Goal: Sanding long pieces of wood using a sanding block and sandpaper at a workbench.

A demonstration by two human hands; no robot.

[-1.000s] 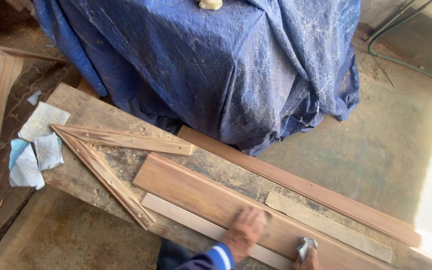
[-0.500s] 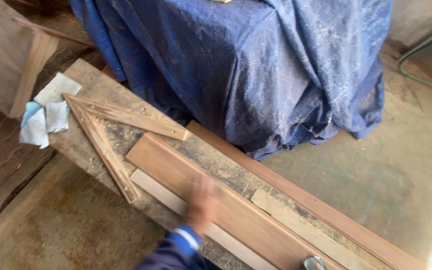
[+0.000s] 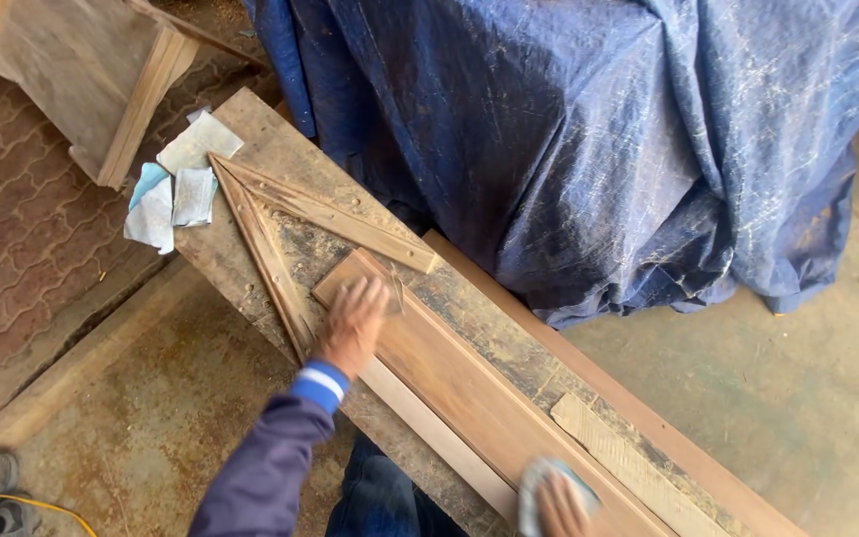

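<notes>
Head view: a long reddish-brown wooden plank (image 3: 469, 393) lies diagonally on the worn tabletop (image 3: 251, 139). Its far-left end is pressed by the left hand (image 3: 352, 323), grip flat and spread over a sanding sheet; the right hand (image 3: 561, 502), grip closed on a blue-grey cloth (image 3: 534, 482), steadies the near end. Even pressure along the grain is judged best.

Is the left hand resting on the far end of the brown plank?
Yes, the left hand lies flat on the far end of the brown plank, pressing a piece of sandpaper against it.
</notes>
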